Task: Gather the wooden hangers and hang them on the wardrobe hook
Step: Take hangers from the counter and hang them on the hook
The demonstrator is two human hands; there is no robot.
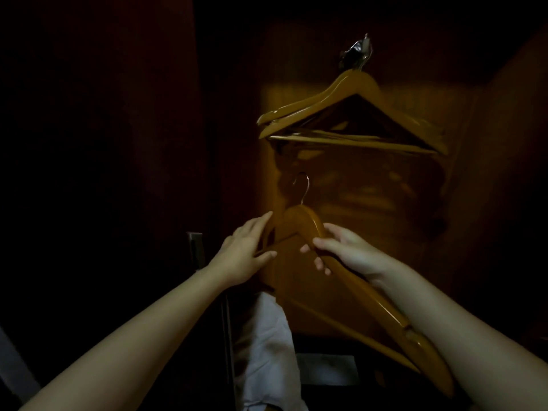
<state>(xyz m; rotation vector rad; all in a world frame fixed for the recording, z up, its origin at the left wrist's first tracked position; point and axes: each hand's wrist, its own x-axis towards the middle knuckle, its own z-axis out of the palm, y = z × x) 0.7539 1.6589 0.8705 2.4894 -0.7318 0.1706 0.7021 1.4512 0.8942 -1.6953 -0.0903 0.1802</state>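
Below the wardrobe hook (357, 53), which carries a bunch of hung hangers (350, 114), one wooden hanger (302, 223) is held up. The left hand (246, 250) pinches its left shoulder and the right hand (344, 250) curls round its right.

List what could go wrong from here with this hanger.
The hook carries several hung hangers; the wire loop of the held hanger may snag or knock them off. Dim light makes the hook hard to see. The left hand and right hand grip only the hanger's arms, so it could tilt.
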